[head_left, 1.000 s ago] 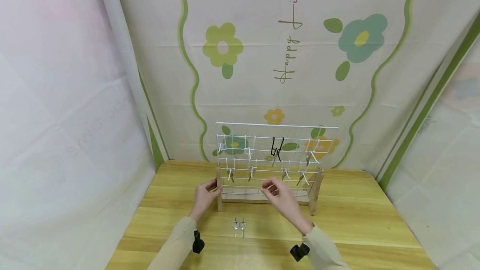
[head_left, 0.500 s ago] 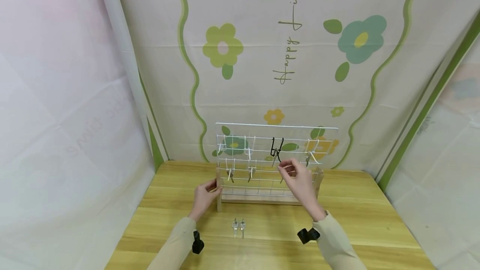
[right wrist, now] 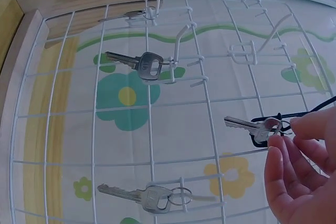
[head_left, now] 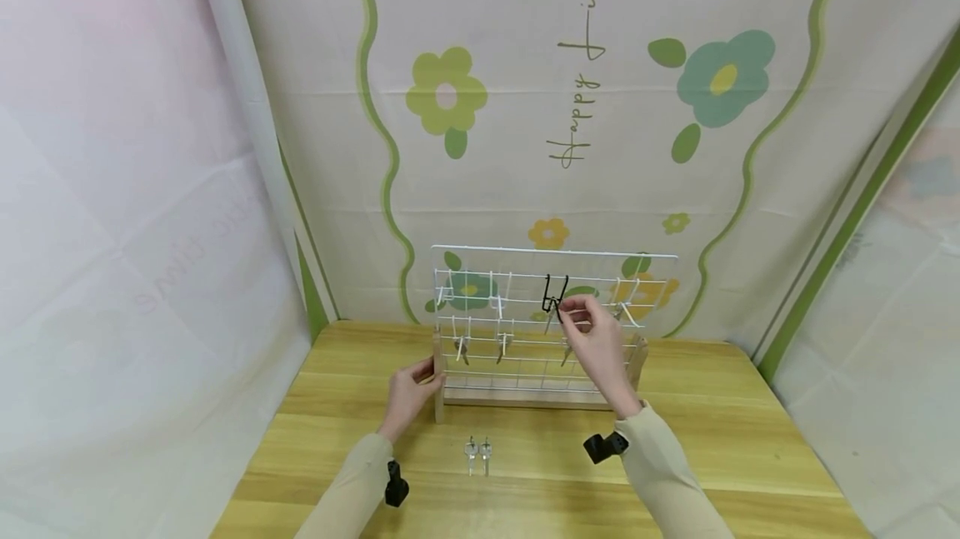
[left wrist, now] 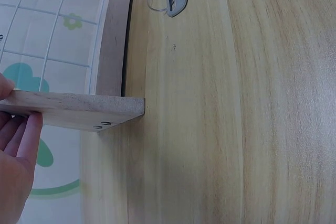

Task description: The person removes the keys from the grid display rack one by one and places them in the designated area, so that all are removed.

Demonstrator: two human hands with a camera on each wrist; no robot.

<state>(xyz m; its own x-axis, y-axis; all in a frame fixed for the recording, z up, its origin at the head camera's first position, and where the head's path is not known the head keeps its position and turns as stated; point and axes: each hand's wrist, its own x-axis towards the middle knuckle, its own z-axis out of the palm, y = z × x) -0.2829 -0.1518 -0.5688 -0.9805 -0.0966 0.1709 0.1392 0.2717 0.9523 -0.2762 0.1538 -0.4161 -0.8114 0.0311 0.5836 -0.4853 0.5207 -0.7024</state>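
Observation:
A white wire grid rack (head_left: 555, 252) with wooden ends stands on the table. My left hand (head_left: 408, 397) grips its left wooden end piece (left wrist: 73, 107), thumb on one side and fingers on the other. At the black hook (head_left: 546, 293) in the upper row, my right hand (head_left: 600, 347) pinches the ring of a silver key (right wrist: 254, 125) between thumb and finger. That ring is around the hook, partly covered by the fingertips. Further silver keys, such as one key (right wrist: 148, 66) and another key (right wrist: 152, 198), hang on white hooks nearby.
Two keys with rings (head_left: 478, 454) lie side by side on the wooden table (head_left: 720, 447) in front of the rack. White hooks (head_left: 498, 304) at the upper left of the grid stick out toward me. A flowered cloth (head_left: 487, 181) hangs behind.
My right hand has moved up and to the right from the grid's lower middle to the key on the black hook, and now pinches its ring. The left hand has stayed still.

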